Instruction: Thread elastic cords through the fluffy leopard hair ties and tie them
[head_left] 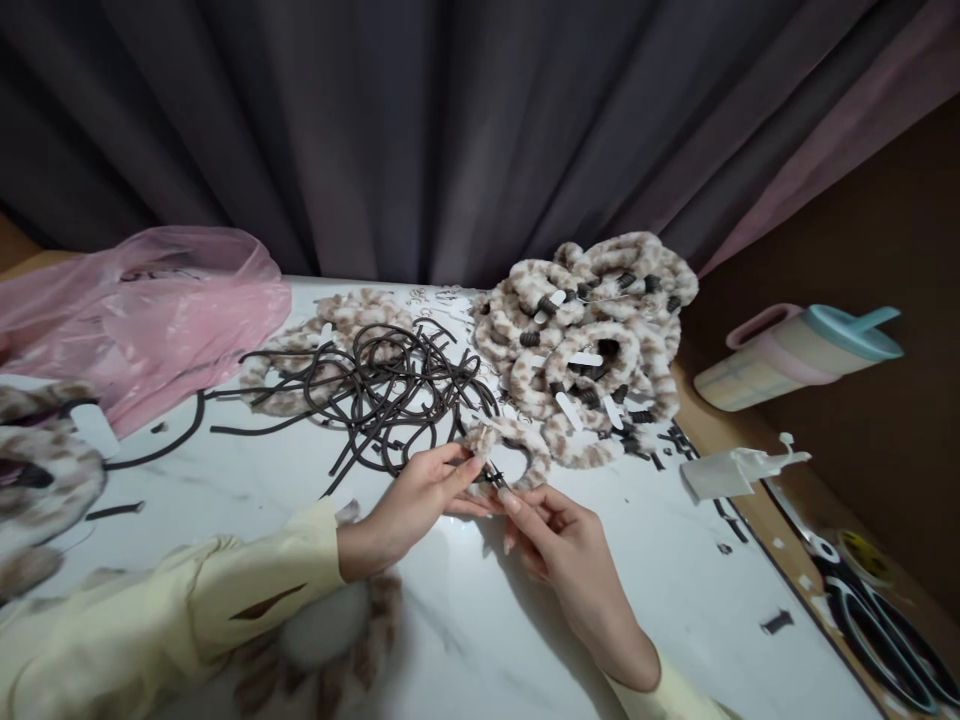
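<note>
Near the middle of the white table, my left hand (420,500) is closed on a small furry ring (532,452), brown and white, at its left side. My right hand (568,560) pinches the dark cord (495,477) at the ring's lower edge, its thumb and fingertips pressed together. Both hands' fingertips nearly meet there. Just behind them lies a tangle of dark cords (390,390). A heap of furry rings (592,340) with white tags stands behind and to the right.
A pink plastic bag (187,310) and more furry pieces (52,480) lie at the left. On the right are a tumbler (802,355), a small white bottle (724,474), scissors (870,610), a tape roll (865,558) and cord scraps. A dark curtain (375,130) hangs behind.
</note>
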